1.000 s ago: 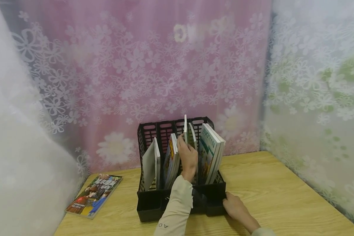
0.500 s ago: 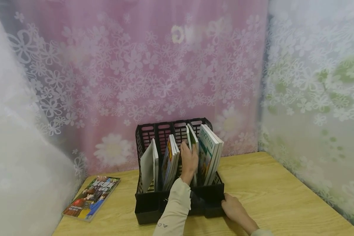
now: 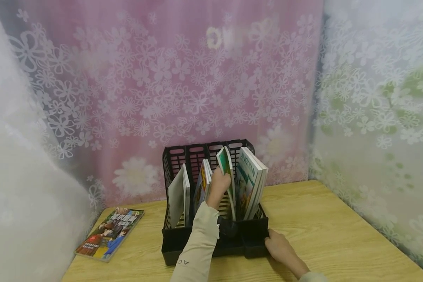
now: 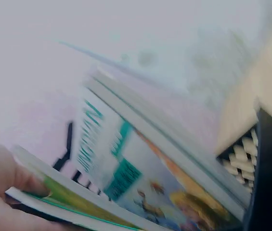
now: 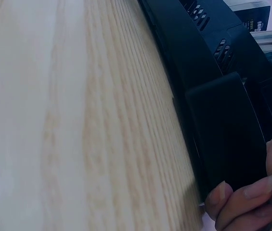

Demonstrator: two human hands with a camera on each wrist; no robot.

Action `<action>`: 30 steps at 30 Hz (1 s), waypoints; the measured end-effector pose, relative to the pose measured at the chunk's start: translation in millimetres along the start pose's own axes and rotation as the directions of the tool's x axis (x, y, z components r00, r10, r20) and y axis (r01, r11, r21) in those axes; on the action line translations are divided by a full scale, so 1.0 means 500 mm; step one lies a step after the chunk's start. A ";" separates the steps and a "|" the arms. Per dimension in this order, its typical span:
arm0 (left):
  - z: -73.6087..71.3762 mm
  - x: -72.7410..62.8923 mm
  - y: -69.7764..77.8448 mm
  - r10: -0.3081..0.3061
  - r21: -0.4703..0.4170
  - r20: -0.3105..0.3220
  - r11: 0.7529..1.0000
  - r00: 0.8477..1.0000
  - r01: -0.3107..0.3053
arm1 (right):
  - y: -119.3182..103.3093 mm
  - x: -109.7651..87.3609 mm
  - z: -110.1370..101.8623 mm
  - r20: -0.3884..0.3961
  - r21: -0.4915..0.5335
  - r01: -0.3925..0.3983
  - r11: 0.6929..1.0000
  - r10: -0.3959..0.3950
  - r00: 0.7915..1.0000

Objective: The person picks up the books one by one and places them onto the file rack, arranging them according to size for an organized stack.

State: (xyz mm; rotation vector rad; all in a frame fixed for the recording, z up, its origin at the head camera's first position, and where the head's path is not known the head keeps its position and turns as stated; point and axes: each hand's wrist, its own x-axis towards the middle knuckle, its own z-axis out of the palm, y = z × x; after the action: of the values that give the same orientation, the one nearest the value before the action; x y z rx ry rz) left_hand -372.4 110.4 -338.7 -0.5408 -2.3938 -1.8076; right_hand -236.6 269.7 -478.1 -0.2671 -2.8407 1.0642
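A black desktop book rack (image 3: pixel 244 244) with several upright slots stands on the table. In the third slot from the left, my left hand (image 3: pixel 219 186) pinches a thin book (image 3: pixel 223 161) with a green cover near its upper part. The left wrist view shows the left hand (image 4: pixel 10 192) around the page edge, with another thin green-yellow book (image 4: pixel 73 187) right beside it. My right hand (image 3: pixel 280 247) grips the rack's front right corner. In the right wrist view its curled fingers (image 5: pixel 246 197) lie against the black front tray (image 5: pixel 227 139).
Thicker books (image 3: pixel 252 184) lettered "JINGDIAN" lean in the rightmost slot. Other books (image 3: pixel 203 184) fill the second slot, and a pale-covered book (image 3: pixel 178 196) the first. A comic book (image 3: pixel 109 235) lies flat on the table (image 3: pixel 313 219) at left. Flowered curtains (image 3: pixel 197 78) surround the table.
The book in my left hand has come down from above its neighbour into the third slot. Its green cover now shows, and the hand has shifted slightly left. The right hand stays on the rack corner.
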 end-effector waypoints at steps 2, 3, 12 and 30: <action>-0.003 -0.005 0.011 0.017 -0.072 -0.068 0.997 0.998 -0.021 | 0.000 -0.001 -0.001 0.013 0.014 -0.016 1.000 0.016 1.000; -0.006 -0.008 0.020 0.028 -0.111 -0.095 0.993 0.995 -0.038 | 0.000 -0.002 -0.001 0.017 0.020 -0.020 1.000 0.020 1.000; -0.001 0.006 0.029 0.221 -0.054 -0.172 0.971 0.960 -0.234 | -0.003 -0.001 -0.003 0.004 0.075 -0.025 0.997 0.025 1.000; 0.055 -0.029 -0.029 0.147 -0.041 -0.203 0.987 0.968 -0.158 | -0.003 0.004 0.000 0.004 0.019 -0.009 1.000 0.009 1.000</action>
State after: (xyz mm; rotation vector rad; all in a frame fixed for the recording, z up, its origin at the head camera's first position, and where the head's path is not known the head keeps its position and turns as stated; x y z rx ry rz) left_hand -360.0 129.9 -364.3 -0.5068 -2.1155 -1.7771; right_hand -238.7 269.0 -477.1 -0.2763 -2.8341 1.0940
